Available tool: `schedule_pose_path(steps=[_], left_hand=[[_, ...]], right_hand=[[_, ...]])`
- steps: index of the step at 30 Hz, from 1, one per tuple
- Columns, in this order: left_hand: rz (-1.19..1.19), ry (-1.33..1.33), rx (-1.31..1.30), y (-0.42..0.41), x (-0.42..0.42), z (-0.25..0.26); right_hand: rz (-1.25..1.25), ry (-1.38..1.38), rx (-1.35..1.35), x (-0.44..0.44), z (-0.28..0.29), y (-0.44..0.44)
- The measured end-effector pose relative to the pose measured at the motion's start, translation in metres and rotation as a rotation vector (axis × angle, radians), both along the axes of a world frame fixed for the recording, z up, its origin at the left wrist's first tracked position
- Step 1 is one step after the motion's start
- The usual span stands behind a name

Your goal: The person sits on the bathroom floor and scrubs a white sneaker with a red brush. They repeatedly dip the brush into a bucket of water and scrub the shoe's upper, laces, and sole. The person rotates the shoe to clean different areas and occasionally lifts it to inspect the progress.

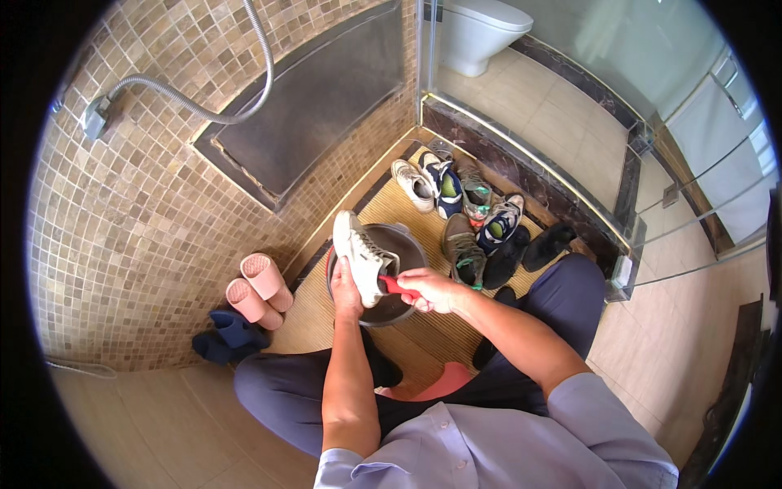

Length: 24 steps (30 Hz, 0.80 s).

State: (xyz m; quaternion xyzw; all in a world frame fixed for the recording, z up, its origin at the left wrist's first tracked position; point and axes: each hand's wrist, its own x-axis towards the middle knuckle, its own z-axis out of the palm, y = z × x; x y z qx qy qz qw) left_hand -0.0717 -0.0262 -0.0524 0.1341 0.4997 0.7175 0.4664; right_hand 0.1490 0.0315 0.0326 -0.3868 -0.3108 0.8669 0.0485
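Observation:
A white lace-up sneaker point(359, 250) is held over a dark round basin point(412, 253), its toe pointing away from me. My left hand point(346, 290) grips the shoe along its left side near the heel. In my right hand point(431, 290) is the red handle of a brush point(400, 286), whose head goes into the shoe's opening at the heel end. The bristles are hidden inside the shoe. How much water the basin holds I cannot tell.
Several shoes point(464, 250) stand on the ribbed floor right of the basin. Pink slippers point(259, 275) and dark blue slippers point(235, 330) lie by the tiled wall at left. A marble curb point(519, 177) and glass panel edge the right. A shower hose point(177, 98) hangs above.

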Motion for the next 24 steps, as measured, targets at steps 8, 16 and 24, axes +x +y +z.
schedule_pose_path(steps=[8, 16, 24], left_hand=[[-0.009, 0.022, 0.048, 0.002, -0.004, 0.003], [-0.116, -0.02, -0.26, -0.001, -0.005, -0.012], [-0.367, -0.338, -0.238, -0.006, 0.007, -0.005]], right_hand=[[0.223, -0.139, 0.338, 0.004, 0.004, 0.002], [0.567, -0.477, 1.842, 0.017, 0.004, -0.01], [0.438, -0.527, 2.101, 0.017, -0.013, 0.012]])
